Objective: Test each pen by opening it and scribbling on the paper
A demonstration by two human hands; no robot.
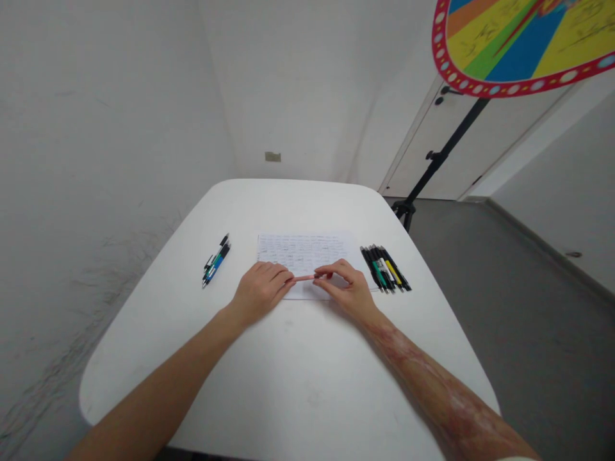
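Note:
Between my two hands lies a slim pink pen (303,278), held level over the lower part of a sheet of paper (307,246) covered in lines of handwriting. My left hand (262,289) is closed on its left end, the knuckles facing up. At the other end, the thumb and fingertips of my right hand (346,286) pinch a darker tip. My fingers hide both ends of the pen, so I cannot tell whether a cap is on it.
A small bunch of blue and black pens (216,262) rests on the white table (298,371) at left. Several pens with black, green, white and yellow barrels (385,269) lie side by side at right. Beyond the table's right edge, a colourful wheel (519,45) stands on a black stand (435,163).

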